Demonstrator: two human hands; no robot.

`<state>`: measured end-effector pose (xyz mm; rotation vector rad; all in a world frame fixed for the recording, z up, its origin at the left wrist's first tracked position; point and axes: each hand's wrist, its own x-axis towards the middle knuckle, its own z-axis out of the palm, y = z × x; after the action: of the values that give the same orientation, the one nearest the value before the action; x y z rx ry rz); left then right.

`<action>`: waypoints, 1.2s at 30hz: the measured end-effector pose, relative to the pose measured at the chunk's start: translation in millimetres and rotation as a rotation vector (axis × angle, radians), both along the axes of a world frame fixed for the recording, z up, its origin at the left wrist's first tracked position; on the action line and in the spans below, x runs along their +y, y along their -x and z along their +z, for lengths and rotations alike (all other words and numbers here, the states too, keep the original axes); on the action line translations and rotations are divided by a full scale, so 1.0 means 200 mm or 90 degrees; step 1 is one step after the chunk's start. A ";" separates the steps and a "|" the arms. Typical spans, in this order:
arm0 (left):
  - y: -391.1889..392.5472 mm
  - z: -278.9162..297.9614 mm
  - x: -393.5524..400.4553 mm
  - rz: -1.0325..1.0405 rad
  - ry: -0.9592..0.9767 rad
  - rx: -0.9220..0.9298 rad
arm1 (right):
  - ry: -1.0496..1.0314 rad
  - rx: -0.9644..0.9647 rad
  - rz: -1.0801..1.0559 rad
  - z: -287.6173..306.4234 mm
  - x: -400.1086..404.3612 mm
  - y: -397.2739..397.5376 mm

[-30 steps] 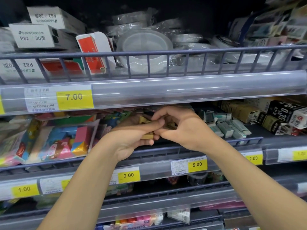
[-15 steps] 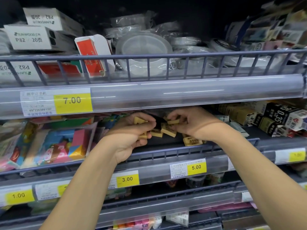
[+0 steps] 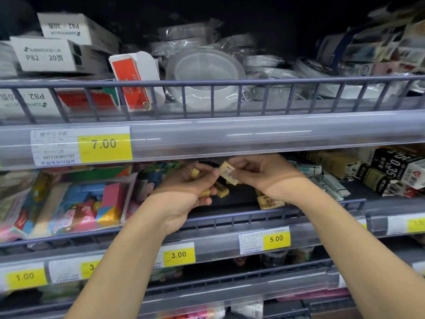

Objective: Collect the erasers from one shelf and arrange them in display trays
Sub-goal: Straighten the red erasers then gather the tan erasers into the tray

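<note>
Store shelving [image 3: 207, 134] with price strips is filling the view. Colourful packs [image 3: 69, 203] are sitting left. The left hand [image 3: 184, 194] is gripping yellow erasers [image 3: 222, 189]; the right hand [image 3: 264, 173] is pinching one eraser [image 3: 227, 172]. Another eraser [image 3: 269, 202] is lying on the shelf. Dark boxes [image 3: 391, 171] are sitting right.

Glossy clear plastic price rail [image 3: 253, 134] (reflective) fronts a matt painted-metal wire guard [image 3: 211, 84].

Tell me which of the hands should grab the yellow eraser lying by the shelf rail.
Probably right: the loose eraser lies just below the right hand; the left hand already holds several.
</note>
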<state>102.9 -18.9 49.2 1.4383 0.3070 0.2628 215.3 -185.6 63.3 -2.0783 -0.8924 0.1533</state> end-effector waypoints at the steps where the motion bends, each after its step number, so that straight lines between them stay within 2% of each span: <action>1: 0.00 0.00 0.00 -0.011 0.003 -0.004 | -0.051 0.046 0.028 0.01 -0.01 0.02; 6: 0.01 0.00 0.00 -0.031 0.023 -0.034 | -0.177 0.141 0.106 0.00 0.03 0.08; 14: 0.01 0.01 -0.01 -0.014 0.020 -0.053 | -0.243 0.241 0.122 -0.04 0.05 0.09; 20: 0.01 0.02 -0.01 -0.054 0.049 -0.042 | -0.183 0.113 0.096 -0.05 0.10 0.11; 23: 0.01 0.02 0.00 -0.016 0.052 -0.029 | -0.152 0.065 0.109 -0.06 0.09 0.11; 27: 0.01 0.01 0.00 0.010 -0.004 -0.015 | -0.026 0.027 0.060 0.00 -0.03 0.02; 32: 0.01 0.01 0.00 0.004 -0.023 -0.013 | 0.311 -0.036 0.068 0.08 -0.20 -0.10; 36: 0.00 0.01 0.00 0.001 -0.033 -0.007 | 0.400 -0.060 0.097 0.11 -0.21 -0.11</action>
<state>102.4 -19.2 50.7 1.4879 0.2948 0.2820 237.0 -227.7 85.2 -2.6051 -1.1668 0.4706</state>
